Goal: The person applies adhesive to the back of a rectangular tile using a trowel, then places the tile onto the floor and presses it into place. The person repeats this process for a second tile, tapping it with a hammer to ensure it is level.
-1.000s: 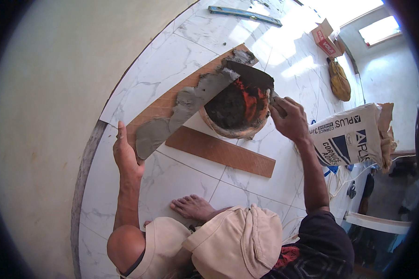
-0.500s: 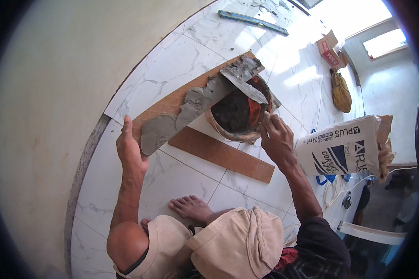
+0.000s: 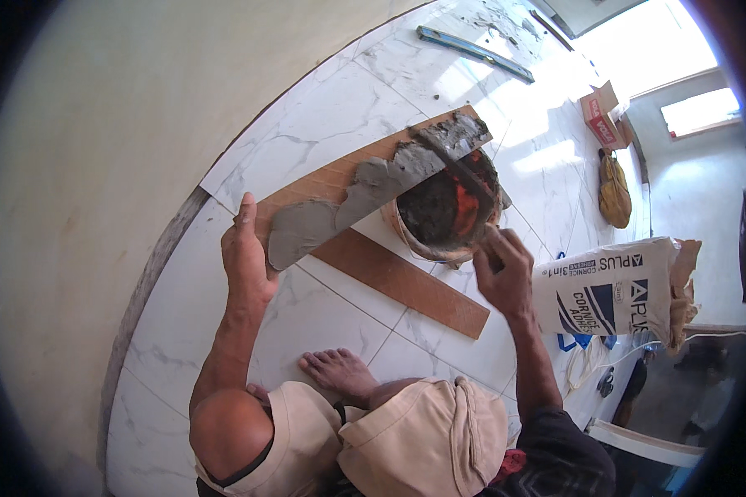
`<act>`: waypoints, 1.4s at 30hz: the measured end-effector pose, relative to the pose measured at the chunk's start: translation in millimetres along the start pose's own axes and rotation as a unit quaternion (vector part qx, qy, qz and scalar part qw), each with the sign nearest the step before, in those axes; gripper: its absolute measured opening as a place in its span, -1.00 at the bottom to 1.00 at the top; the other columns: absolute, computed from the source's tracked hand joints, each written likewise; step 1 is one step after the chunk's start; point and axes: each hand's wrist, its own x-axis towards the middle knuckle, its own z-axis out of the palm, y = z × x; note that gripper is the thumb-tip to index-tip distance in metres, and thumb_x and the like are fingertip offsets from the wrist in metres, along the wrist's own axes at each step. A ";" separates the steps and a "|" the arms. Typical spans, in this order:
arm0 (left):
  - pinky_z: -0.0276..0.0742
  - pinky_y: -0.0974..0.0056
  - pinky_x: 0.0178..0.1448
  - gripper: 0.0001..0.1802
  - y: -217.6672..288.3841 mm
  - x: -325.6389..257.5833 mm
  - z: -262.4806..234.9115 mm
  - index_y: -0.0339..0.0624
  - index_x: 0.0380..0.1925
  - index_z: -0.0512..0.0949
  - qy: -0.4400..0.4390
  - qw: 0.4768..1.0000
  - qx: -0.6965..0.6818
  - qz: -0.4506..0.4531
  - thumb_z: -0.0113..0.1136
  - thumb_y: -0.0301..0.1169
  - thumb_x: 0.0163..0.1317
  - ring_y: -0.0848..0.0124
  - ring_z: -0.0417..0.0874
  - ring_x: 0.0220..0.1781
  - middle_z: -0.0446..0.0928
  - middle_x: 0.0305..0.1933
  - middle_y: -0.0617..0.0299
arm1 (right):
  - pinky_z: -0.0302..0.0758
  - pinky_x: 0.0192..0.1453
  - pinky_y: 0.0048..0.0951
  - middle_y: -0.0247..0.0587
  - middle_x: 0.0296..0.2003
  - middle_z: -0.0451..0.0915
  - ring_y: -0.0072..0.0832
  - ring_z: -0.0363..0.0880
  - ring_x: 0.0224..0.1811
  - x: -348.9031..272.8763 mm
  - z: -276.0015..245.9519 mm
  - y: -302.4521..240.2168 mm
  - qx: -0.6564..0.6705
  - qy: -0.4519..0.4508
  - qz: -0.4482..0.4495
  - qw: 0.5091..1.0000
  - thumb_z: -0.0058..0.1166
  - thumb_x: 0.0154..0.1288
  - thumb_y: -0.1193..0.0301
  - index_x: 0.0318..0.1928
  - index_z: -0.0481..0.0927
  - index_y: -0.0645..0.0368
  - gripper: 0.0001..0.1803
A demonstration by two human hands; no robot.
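holding the long brown tile strip point(image 3: 340, 186) by its near end, my left hand point(image 3: 247, 261) grips the edge so the strip stays tilted up over the white marble-pattern floor tiles point(image 3: 323, 116). my right hand point(image 3: 506, 277) is clenched round the handle of a flat steel trowel point(image 3: 460, 170), whose blade lies across the far end of the strip, just above the round orange bucket of dark mortar point(image 3: 448, 207). grey mortar point(image 3: 365, 186) covers the back of the strip in uneven lumps. to do this well, i judge i should keep the blade low-angled, draw toward my left hand, press evenly, and let any excess fall into the bucket. a second brown strip point(image 3: 402, 282) lies flat beside the bucket.
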 end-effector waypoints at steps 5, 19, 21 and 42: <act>0.60 0.15 0.25 -0.31 5.2 -3.0 4.1 -0.40 0.32 0.32 0.023 1.000 0.002 0.005 0.02 0.01 0.50 0.22 0.59 0.23 0.50 0.22 -0.02 | 0.63 -0.14 -0.30 0.01 -0.18 0.60 -0.18 0.68 -0.21 -27.4 39.0 -19.3 -0.006 0.026 -0.102 0.994 0.25 0.19 0.63 0.11 0.59 0.34 -0.57; 0.64 0.14 0.19 -0.31 8.6 -6.6 3.8 -0.48 0.26 0.34 0.027 0.999 -0.015 -0.013 0.04 0.00 0.49 0.21 0.61 0.18 0.50 0.18 -0.05 | 0.58 -0.10 -0.17 0.02 -0.12 0.54 -0.08 0.60 -0.09 -78.3 89.1 -23.5 -0.044 -0.006 -0.110 0.993 0.22 0.20 0.65 0.05 0.57 0.29 -0.63; 0.63 0.13 0.19 -0.29 4.7 -2.5 0.9 -0.48 0.26 0.34 0.026 1.000 -0.010 -0.005 0.07 0.01 0.47 0.20 0.62 0.18 0.50 0.18 -0.05 | 0.61 -0.06 -0.19 0.04 -0.09 0.59 -0.11 0.65 -0.06 -88.2 70.3 -20.3 -0.042 -0.012 -0.110 0.993 0.21 0.18 0.66 0.06 0.58 0.28 -0.61; 0.55 0.14 0.32 -0.24 5.5 13.4 -15.0 -0.31 0.42 0.25 0.009 0.999 0.000 -0.048 0.08 0.04 0.46 0.20 0.51 0.35 0.38 0.39 0.02 | 0.57 -0.12 -0.16 0.10 -0.30 0.71 -0.07 0.68 -0.27 159.7 -9.0 120.1 -0.124 0.002 0.084 0.989 -0.04 0.44 0.18 -0.11 0.67 0.27 -0.60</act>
